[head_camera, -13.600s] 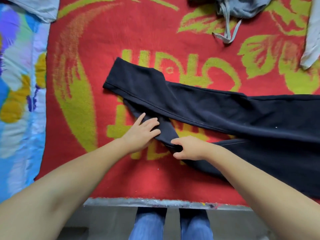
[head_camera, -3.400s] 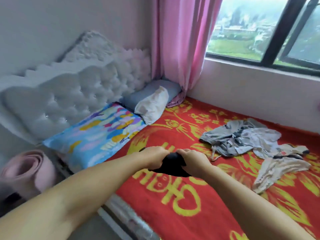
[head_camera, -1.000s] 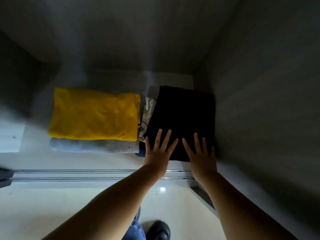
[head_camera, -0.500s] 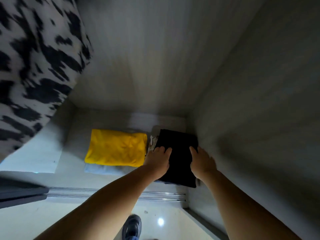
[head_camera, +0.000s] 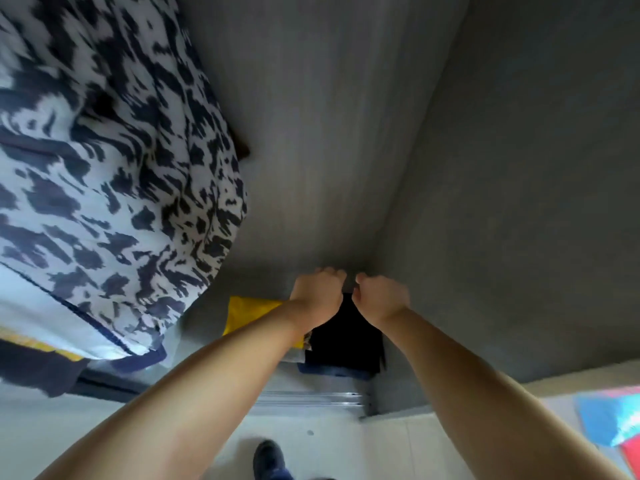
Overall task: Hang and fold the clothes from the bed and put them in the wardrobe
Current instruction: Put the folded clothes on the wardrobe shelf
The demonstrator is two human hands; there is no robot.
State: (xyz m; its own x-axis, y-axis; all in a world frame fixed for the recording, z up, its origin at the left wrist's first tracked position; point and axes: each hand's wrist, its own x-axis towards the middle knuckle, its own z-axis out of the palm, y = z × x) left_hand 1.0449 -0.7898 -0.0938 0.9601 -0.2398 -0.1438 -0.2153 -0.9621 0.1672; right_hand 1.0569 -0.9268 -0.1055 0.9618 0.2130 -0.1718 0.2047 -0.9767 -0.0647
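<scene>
The folded black trousers lie on the wardrobe floor in the right corner, on top of a blue garment. Beside them on the left sits a folded yellow garment on a grey one. My left hand and my right hand hover close together over the far edge of the black trousers. Both have their fingers curled in, and I see nothing held in them. My left forearm hides part of the yellow garment.
A black-and-white patterned garment hangs at the left inside the wardrobe. The wardrobe's right wall stands close to my right arm. A sliding-door track runs along the front edge. My shoe is below; colourful bedding shows bottom right.
My hands have left the sides of the black trousers, come together over their far edge and curled shut. The view has risen, so more of the hanging patterned garment shows.
</scene>
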